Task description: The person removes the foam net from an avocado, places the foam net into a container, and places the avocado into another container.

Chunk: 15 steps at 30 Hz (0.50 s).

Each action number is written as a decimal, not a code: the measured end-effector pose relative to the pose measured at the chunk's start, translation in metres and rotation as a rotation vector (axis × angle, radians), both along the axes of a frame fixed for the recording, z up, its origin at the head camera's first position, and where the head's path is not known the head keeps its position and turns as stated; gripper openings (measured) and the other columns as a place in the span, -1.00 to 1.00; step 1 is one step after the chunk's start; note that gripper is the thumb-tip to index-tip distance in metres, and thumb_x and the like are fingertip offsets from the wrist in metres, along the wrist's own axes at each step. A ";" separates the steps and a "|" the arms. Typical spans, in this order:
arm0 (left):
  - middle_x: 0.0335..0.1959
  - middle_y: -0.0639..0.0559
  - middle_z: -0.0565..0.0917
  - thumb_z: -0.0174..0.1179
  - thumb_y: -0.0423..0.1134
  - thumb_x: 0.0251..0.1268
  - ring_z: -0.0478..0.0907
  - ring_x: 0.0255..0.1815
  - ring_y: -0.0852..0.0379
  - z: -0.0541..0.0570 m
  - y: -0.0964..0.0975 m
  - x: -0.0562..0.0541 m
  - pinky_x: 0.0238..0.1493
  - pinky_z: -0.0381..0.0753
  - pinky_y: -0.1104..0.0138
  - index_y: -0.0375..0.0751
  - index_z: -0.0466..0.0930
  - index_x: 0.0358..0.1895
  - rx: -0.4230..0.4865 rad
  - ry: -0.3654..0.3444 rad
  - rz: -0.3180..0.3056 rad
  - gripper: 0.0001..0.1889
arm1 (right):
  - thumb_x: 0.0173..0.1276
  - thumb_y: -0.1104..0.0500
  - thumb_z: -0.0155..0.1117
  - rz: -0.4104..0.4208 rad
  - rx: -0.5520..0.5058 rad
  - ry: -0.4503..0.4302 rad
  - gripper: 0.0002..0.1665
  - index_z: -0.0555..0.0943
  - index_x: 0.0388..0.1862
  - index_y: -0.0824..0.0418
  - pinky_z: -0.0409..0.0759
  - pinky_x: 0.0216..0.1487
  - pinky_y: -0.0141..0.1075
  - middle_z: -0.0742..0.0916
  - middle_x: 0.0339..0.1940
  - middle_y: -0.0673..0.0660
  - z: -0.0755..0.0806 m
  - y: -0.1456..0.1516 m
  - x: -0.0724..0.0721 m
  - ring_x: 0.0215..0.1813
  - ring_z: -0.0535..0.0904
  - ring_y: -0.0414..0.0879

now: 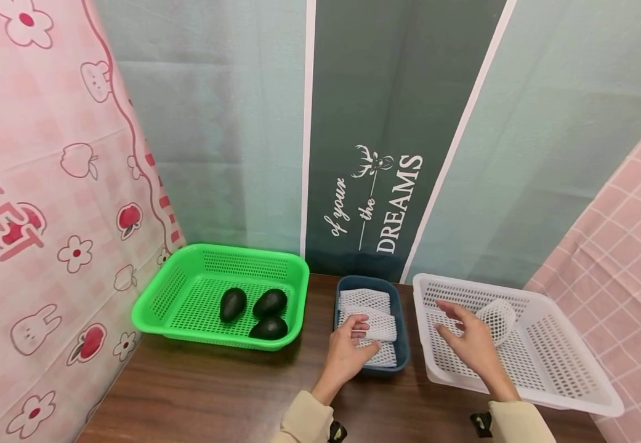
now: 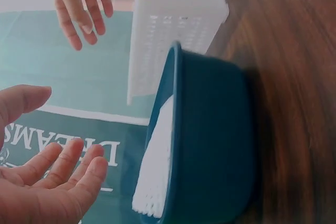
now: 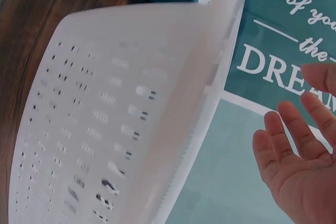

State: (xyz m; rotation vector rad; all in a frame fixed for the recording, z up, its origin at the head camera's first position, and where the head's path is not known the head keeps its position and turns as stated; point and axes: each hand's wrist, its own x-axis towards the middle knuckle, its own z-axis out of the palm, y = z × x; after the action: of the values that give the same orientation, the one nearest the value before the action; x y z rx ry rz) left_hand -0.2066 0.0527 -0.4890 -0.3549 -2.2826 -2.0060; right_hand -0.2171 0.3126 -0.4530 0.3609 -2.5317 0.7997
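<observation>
My left hand (image 1: 348, 349) hovers over a dark blue bin (image 1: 401, 332) that holds several white foam net sleeves (image 1: 372, 321). In the left wrist view its fingers (image 2: 73, 163) are spread and hold nothing. Above the white basket (image 1: 564, 344) is my right hand (image 1: 472, 341), its thumb and fingers apart with nothing between them. Inside that basket, just beyond the right hand, lies a rounded dark thing wrapped in a white foam net (image 1: 499, 317); the net covers most of it.
A green basket (image 1: 154, 320) at the left holds three dark avocados (image 1: 234, 304). All the containers stand on a brown wooden table (image 1: 215, 387). A printed curtain (image 1: 231, 123) hangs close behind them, with pink cloth (image 1: 48, 234) at the left side.
</observation>
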 end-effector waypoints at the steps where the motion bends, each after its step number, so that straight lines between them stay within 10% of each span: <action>1: -0.14 -0.02 0.65 0.42 -0.28 0.06 0.60 -0.08 -0.09 -0.001 0.002 0.000 -0.04 0.60 0.12 -0.22 0.56 0.06 0.002 -0.006 -0.006 -0.55 | 0.13 0.40 0.40 -0.003 0.005 0.002 -0.51 0.58 0.09 0.37 0.58 -0.17 0.14 0.67 0.01 0.34 0.000 0.001 0.000 -0.04 0.61 0.27; 15: -0.03 -0.14 0.63 0.51 -0.19 -0.04 0.61 -0.07 -0.09 -0.008 0.024 0.004 -0.12 0.59 0.27 -0.21 0.49 0.16 -0.031 -0.065 -0.051 -0.37 | 0.15 0.36 0.41 -0.009 0.011 -0.073 -0.53 0.58 0.08 0.39 0.55 -0.14 0.17 0.66 -0.01 0.41 -0.003 0.023 -0.005 -0.04 0.59 0.34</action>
State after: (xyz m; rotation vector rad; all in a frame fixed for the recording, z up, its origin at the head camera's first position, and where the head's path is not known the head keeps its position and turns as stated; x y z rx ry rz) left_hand -0.2021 0.0765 -0.4966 -0.3588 -2.3696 -2.0369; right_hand -0.2223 0.3351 -0.4555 0.3300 -2.6045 0.8093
